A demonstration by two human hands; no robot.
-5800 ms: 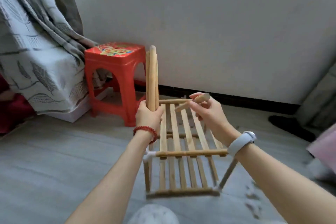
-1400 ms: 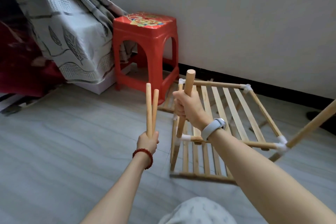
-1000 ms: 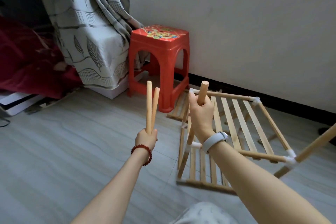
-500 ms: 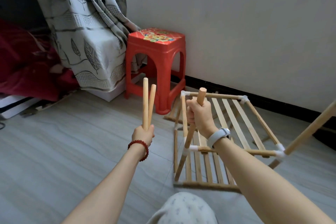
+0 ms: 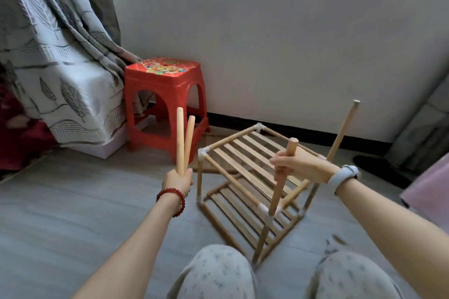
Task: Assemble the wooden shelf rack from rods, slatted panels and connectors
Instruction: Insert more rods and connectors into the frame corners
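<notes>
Now her left hand [image 5: 177, 180] is gripping two rods [image 5: 182, 141] upright, while her right hand [image 5: 295, 167] is clutching the rack's [image 5: 245, 165] post [image 5: 281, 178].

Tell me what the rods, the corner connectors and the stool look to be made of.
Rods: pale unfinished-looking wood, matt, with rounded ends. Corner connectors: white, smooth, moulded round the joints, probably plastic. Stool: glossy red one-piece moulding with a printed top, most likely plastic.

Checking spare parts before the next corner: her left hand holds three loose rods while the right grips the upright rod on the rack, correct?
Not quite: the head view shows the left hand holding two loose rods, not three. The right hand does grip the upright rod.
</notes>
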